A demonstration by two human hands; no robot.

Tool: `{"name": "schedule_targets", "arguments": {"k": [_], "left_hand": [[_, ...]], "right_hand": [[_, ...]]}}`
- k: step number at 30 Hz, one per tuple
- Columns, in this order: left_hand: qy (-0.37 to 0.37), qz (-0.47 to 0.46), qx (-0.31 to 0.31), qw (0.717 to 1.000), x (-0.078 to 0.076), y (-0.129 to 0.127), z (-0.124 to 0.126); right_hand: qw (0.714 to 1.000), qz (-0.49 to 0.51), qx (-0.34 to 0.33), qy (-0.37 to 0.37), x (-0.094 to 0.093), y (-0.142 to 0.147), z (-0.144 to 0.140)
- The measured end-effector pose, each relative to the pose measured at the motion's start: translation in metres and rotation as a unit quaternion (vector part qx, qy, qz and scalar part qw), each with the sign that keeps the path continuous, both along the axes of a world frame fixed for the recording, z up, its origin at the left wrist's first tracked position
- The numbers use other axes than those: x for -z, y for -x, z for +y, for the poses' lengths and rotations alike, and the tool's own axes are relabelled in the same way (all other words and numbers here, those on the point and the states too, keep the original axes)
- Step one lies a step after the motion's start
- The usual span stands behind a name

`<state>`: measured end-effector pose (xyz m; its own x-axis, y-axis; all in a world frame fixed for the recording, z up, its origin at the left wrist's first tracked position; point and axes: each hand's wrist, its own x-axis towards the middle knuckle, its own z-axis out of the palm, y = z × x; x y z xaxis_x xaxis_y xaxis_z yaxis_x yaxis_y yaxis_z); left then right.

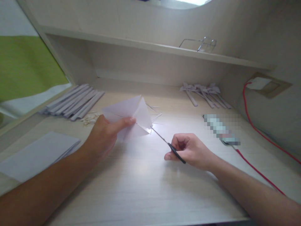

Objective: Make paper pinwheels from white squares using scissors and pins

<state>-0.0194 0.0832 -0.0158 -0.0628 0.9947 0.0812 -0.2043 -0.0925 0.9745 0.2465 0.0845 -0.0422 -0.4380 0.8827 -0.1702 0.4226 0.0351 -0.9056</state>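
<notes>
My left hand (103, 136) pinches a folded sheet of white paper (131, 114) and holds it up above the wooden desk (145, 188). My right hand (188, 150) grips black-handled scissors (168, 144), whose thin blades point up and left and meet the lower right edge of the paper. The blade tips are hidden in the bright glare there.
A row of folded paper strips (72, 102) lies at the back left, a stack of white sheets (37, 155) at the near left. Several knotted paper pieces (205, 94) lie back right. A phone (222, 130) with a red cable (258, 171) rests right. Glasses (203, 44) sit on the shelf.
</notes>
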Motion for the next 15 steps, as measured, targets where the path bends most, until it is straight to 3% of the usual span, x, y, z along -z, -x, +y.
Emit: {"name": "schedule_targets", "arguments": {"k": [5,7,15], "left_hand": [[0.017,0.026,-0.027,0.999,-0.001,0.001,0.0],[0.035,0.054,-0.01,0.998,0.001,0.002,0.001],[0.061,0.159,0.084,0.982,0.001,-0.002,-0.002]], "right_hand": [[0.993,-0.082,0.046,-0.075,0.001,-0.005,0.007],[0.985,-0.112,0.067,-0.114,0.001,-0.008,0.01],[0.973,-0.18,-0.006,-0.147,-0.01,-0.013,0.009]]}}
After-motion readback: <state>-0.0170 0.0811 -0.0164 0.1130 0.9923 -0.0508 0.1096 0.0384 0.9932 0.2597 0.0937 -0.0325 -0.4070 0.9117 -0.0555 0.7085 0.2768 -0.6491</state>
